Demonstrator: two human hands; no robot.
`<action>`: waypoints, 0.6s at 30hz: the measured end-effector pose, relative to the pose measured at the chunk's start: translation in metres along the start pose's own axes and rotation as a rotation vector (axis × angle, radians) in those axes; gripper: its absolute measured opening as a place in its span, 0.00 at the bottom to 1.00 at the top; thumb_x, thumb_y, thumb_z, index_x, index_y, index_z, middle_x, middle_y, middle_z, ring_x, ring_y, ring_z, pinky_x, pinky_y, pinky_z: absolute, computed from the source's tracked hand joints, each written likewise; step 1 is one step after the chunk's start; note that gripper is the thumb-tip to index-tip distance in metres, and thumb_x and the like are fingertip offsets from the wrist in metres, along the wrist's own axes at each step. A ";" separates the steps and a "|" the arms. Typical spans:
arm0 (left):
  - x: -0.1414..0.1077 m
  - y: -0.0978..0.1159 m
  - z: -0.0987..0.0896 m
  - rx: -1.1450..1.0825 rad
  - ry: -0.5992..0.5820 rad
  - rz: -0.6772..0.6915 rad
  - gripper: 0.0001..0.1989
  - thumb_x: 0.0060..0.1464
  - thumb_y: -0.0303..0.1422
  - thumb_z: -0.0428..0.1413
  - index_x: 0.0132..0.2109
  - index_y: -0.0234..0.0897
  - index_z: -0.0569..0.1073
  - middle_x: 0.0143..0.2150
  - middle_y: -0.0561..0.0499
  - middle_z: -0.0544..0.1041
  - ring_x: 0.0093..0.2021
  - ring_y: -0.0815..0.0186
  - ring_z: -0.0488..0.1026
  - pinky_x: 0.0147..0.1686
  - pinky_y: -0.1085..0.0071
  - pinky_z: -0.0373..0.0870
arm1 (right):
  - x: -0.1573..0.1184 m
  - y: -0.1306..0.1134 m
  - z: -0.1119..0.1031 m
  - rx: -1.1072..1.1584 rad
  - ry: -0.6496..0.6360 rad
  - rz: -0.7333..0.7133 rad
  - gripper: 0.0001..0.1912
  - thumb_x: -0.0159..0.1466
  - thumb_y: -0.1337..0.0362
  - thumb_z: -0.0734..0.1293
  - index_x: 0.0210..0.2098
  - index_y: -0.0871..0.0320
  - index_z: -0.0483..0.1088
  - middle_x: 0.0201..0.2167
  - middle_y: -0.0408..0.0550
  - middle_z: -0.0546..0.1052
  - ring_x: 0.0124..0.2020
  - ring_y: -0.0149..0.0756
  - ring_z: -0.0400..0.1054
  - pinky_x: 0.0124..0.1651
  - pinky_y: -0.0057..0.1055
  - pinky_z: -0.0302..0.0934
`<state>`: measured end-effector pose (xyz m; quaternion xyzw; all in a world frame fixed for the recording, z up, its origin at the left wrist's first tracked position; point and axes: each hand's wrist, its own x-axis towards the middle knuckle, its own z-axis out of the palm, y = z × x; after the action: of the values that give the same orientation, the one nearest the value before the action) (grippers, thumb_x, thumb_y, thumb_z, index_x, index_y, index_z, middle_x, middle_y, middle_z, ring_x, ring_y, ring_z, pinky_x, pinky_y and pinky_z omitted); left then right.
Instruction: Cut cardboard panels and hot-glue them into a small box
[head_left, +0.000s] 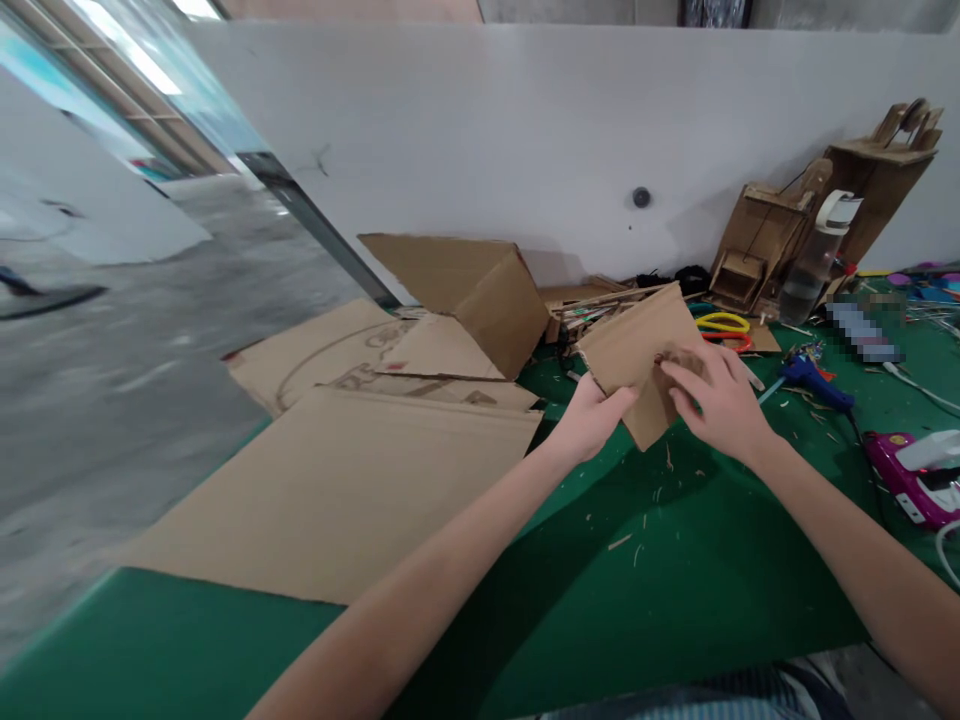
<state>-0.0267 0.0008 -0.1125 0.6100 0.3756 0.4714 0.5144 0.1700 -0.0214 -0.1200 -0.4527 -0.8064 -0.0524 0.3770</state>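
Observation:
A small folded cardboard piece (637,345) is held up over the green table, right of the centre. My left hand (594,418) grips its lower left edge, thumb on the face. At its right side is my right hand (712,395), fingers bent and close together against the cardboard near a small dark spot. Whatever lies between those fingertips is too small to make out. Below the hands, thin cardboard shreds are scattered on the green table (600,600).
Large flat cardboard (337,490) and an opened box (465,300) lie left. Behind are scissors (724,325) and cardboard strips. Right stand a bottle (814,260) and cardboard models (765,240), with a blue glue gun (817,382), a phone (862,332) and a magenta power strip (911,480).

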 end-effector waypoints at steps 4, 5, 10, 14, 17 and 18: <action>0.001 -0.001 -0.003 0.084 -0.054 0.110 0.19 0.49 0.32 0.52 0.50 0.35 0.72 0.48 0.43 0.78 0.49 0.58 0.76 0.49 0.60 0.74 | 0.000 -0.003 -0.002 -0.137 -0.086 -0.077 0.19 0.66 0.65 0.59 0.56 0.51 0.68 0.56 0.55 0.68 0.55 0.52 0.60 0.56 0.51 0.61; 0.001 0.000 -0.004 0.121 -0.066 0.122 0.19 0.49 0.31 0.52 0.49 0.34 0.72 0.48 0.44 0.79 0.49 0.58 0.76 0.49 0.60 0.74 | 0.000 -0.002 -0.002 -0.158 -0.088 -0.083 0.19 0.66 0.65 0.59 0.55 0.52 0.68 0.56 0.56 0.68 0.54 0.52 0.60 0.55 0.50 0.61; 0.000 0.012 -0.008 0.249 -0.128 0.076 0.18 0.49 0.32 0.55 0.48 0.32 0.73 0.46 0.44 0.80 0.47 0.57 0.76 0.46 0.62 0.75 | 0.002 -0.003 -0.005 -0.233 -0.108 -0.093 0.16 0.66 0.63 0.60 0.52 0.54 0.69 0.54 0.57 0.67 0.53 0.51 0.59 0.53 0.47 0.63; -0.002 0.017 -0.006 0.238 -0.146 -0.008 0.21 0.51 0.38 0.58 0.51 0.31 0.72 0.50 0.42 0.79 0.49 0.55 0.76 0.48 0.60 0.75 | 0.001 -0.005 -0.003 -0.258 -0.160 -0.085 0.17 0.65 0.61 0.61 0.52 0.56 0.69 0.53 0.57 0.67 0.52 0.49 0.59 0.52 0.43 0.63; -0.002 0.017 -0.003 0.267 -0.087 0.030 0.18 0.53 0.36 0.57 0.50 0.32 0.73 0.50 0.43 0.79 0.50 0.56 0.76 0.51 0.59 0.74 | 0.001 -0.008 0.002 -0.266 -0.194 -0.044 0.19 0.65 0.60 0.60 0.53 0.58 0.68 0.51 0.57 0.69 0.50 0.47 0.62 0.50 0.40 0.63; -0.002 0.016 -0.003 0.278 -0.067 0.043 0.17 0.53 0.35 0.57 0.50 0.33 0.73 0.50 0.43 0.79 0.50 0.57 0.76 0.52 0.58 0.74 | 0.001 -0.010 0.003 -0.271 -0.211 -0.025 0.19 0.65 0.60 0.60 0.54 0.58 0.67 0.49 0.57 0.70 0.50 0.47 0.63 0.49 0.39 0.63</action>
<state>-0.0303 -0.0037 -0.0970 0.6986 0.4067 0.4053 0.4269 0.1602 -0.0251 -0.1193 -0.4921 -0.8327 -0.1175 0.2250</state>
